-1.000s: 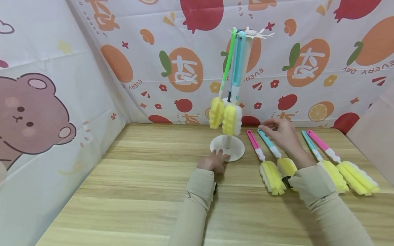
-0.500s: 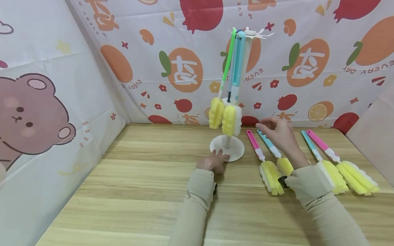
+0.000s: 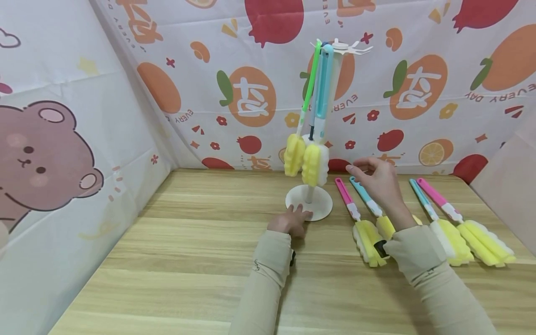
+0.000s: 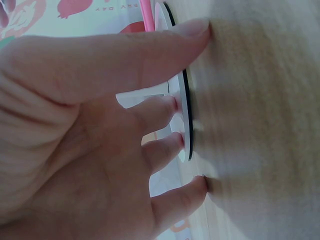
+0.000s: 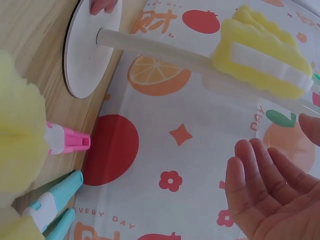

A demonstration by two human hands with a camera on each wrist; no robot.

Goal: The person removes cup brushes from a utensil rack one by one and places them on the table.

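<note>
My left hand (image 3: 289,221) rests its fingertips on the white round base (image 3: 320,204) of a hanging stand. In the left wrist view, two fingertips touch the base's edge and the thumb (image 4: 125,62) is stretched out. My right hand (image 3: 380,182) is raised above the brush handles, fingers loosely bent, nothing in them. On the stand's hooks hang sponge bottle brushes: one with a green handle (image 3: 310,86), one with a light blue handle (image 3: 324,86), and another partly hidden behind. In the right wrist view, a yellow sponge head (image 5: 265,52) hangs beside the pole (image 5: 160,49).
Several sponge brushes lie on the wooden table (image 3: 188,260) at the right, among them a left pink-handled brush (image 3: 345,191) and a far-right pink-handled brush (image 3: 437,193). Free hooks (image 3: 360,48) stick out at the stand's top right. A printed cloth (image 3: 201,93) hangs behind.
My right hand has shifted slightly to the left above the brush handles. The left hand and the hanging brushes stay where they were.
</note>
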